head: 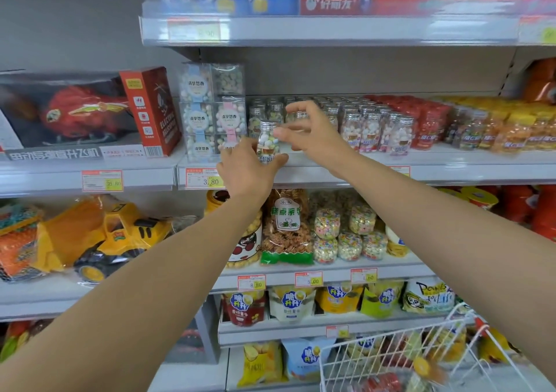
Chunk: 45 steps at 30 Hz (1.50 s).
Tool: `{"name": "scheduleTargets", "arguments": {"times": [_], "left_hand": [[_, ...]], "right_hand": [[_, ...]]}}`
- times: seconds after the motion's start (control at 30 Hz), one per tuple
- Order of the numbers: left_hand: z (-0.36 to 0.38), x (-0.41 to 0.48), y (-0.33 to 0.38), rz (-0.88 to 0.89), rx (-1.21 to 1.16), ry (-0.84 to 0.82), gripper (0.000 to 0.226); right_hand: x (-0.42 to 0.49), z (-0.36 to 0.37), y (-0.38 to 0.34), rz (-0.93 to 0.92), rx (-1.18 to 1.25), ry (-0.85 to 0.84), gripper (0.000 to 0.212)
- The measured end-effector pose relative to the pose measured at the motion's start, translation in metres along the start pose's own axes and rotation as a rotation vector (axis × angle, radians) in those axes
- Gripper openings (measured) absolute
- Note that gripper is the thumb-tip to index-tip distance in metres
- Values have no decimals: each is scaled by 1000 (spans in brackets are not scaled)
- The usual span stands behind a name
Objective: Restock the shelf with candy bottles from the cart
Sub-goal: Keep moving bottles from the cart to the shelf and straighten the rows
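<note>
A clear candy bottle (pixel 267 142) with a silver cap and pastel candies stands upright at the front of the middle shelf (pixel 346 169). My left hand (pixel 245 170) grips its lower half from below and the left. My right hand (pixel 307 131) hovers just right of the bottle, thumb near its upper side, fingers loosely spread above the row behind. Whether the thumb touches the bottle is unclear. Several rows of similar silver-capped bottles (pixel 370 130) fill the shelf behind and to the right. The white wire cart (pixel 400 358) sits at the bottom right.
Stacked clear candy boxes (pixel 210 112) stand directly left of the bottle. A boxed red toy (pixel 87 112) lies further left. Red and orange packets (pixel 430 124) sit right of the bottles. The upper shelf edge (pixel 331 30) overhangs. Snack bags and jars fill the lower shelves.
</note>
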<state>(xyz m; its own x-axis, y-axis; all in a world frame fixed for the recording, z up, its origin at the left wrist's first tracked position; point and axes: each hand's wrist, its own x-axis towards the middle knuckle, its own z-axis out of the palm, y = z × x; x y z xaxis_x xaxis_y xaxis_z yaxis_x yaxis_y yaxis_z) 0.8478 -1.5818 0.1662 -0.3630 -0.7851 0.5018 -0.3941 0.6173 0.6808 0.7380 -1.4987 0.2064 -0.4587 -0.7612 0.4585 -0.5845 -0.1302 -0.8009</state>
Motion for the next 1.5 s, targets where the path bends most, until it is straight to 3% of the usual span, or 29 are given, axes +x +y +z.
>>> {"name": "scheduleTargets", "arguments": {"times": [0.1,0.27,0.4,0.53,0.67,0.8,0.93,1.03,1.13,1.27,1.5], "left_hand": [[-1,3,1,23,-9,1,57],[-2,8,0,84,-19,-11,58],[-3,10,-11,228,41,17,54],[-9,8,-32,364,222,25,40],[-12,7,-54,508,312,-43,33],[-12,4,-65,573,350,-24,39],[-9,2,-72,567,398,-62,47],[-8,2,-73,563,417,-86,50],[-10,3,-71,565,458,-118,52],[-12,2,-69,576,497,-129,54],[-14,5,-67,585,457,-125,49]], "right_hand": [[6,2,-2,70,6,-84,38],[13,6,2,58,31,-60,26],[22,8,5,17,-1,59,27],[33,12,10,-17,-189,258,28],[37,22,20,29,-304,303,27],[37,28,27,52,-340,305,25],[36,27,29,49,-380,297,41],[27,26,34,-38,-466,327,30],[15,23,37,-87,-580,259,8],[11,23,37,-16,-608,76,14],[23,24,24,94,-704,-82,34]]}}
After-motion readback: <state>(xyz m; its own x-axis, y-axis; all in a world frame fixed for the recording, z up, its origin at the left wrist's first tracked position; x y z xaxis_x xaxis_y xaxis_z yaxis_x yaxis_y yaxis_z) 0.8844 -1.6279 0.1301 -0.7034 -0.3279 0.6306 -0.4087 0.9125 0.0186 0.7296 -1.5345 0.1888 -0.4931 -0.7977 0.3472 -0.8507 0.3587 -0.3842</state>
